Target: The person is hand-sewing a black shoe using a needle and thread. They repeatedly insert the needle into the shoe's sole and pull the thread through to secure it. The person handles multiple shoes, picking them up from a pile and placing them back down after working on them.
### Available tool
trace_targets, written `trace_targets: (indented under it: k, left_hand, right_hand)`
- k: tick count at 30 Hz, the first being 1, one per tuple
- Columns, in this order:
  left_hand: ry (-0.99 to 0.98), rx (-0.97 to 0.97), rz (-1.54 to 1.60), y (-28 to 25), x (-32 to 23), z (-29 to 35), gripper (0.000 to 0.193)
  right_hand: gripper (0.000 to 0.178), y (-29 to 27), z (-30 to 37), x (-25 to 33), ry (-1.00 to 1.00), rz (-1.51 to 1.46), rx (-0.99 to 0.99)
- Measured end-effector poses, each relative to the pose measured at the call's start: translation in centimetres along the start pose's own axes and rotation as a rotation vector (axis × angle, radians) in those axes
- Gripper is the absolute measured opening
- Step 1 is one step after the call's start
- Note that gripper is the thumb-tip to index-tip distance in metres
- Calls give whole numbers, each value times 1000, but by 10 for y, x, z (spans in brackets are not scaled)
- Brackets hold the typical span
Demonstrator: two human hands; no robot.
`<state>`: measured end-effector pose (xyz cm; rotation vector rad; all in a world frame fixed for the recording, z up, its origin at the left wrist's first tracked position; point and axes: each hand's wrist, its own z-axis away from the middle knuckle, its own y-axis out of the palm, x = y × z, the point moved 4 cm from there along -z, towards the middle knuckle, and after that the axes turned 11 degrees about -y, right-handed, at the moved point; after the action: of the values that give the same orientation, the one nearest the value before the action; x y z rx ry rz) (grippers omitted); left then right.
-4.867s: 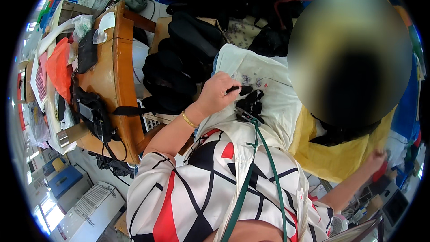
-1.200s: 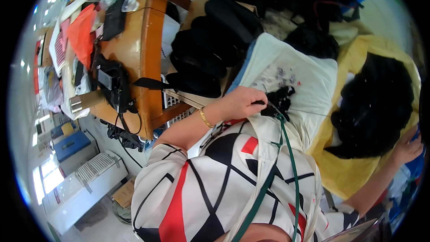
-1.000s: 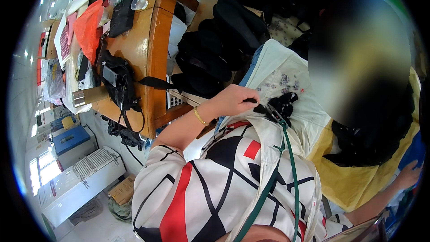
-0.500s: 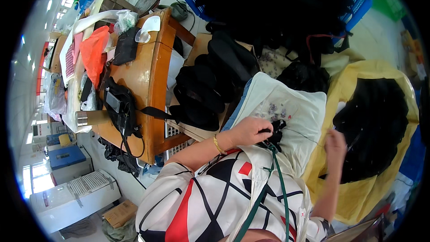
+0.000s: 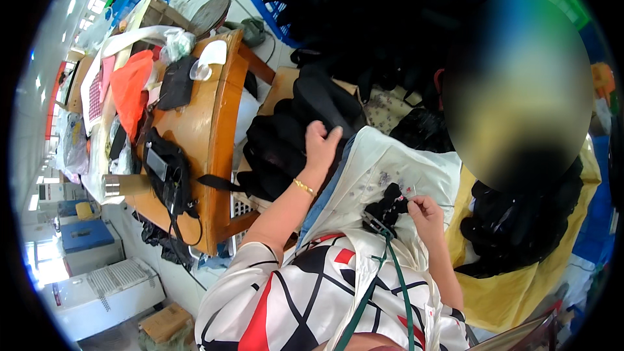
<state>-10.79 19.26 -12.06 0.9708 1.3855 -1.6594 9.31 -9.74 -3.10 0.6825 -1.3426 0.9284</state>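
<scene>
As our L hand (image 5: 323,146) hangs over the pile of black padded pieces (image 5: 273,143), thumb apart from fingers, our R hand (image 5: 424,211) is just beside the black fabric clump (image 5: 383,208) on our lap, fingers drawn narrow; can't tell if its tips grip anything.

Re room: to the L we're bounded by the wooden surface (image 5: 224,149), its long edge running near the pile, w/ a black strap (image 5: 221,183) poking past it. Up top, a blue crate (image 5: 283,23) cuts across, beyond the cardboard box (image 5: 279,88) that shows by the pile. On the R, a yellow sack (image 5: 507,305) w/ more black pieces (image 5: 513,231) borders the white cloth (image 5: 390,149); a blurred oval hides its upper part. Widest room we've got is btwn both hands, where the cloth spreads.

Looks-wise, the clump is small, bunched, matte blk, w/ a few pale-pink specks; a metal tool (image 5: 374,222) on a green cord (image 5: 402,286) lies at its lower edge. The pile's pieces are bigger, rounded, stacked at angles, outlines hard to separate.
</scene>
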Motion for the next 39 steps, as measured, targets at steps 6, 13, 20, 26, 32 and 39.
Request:
trace_targets:
  k: [6,13,20,26,32,39]
  left_hand:
    - [15,-358,-17,-7,-20,-77,64]
    - [-377,-317,-69,-1,-15,-94,77]
    - [142,89,123,-12,-108,-57,52]
    - [640,376,-647,-36,-184,49,37]
    - [235,675,-709,-56,-104,129,50]
    - [-535,566,86,-63,-28,152,26]
  right_hand:
    - [14,7,0,2,15,31,18]
    - [16,8,8,7,33,-41,-1]
    - [14,7,14,-9,29,-142,0]
    - [15,-4,16,-13,61,-259,-105]
    - [20,-5,14,-30,112,-178,-157]
    - [18,3,15,-12,115,-226,-220]
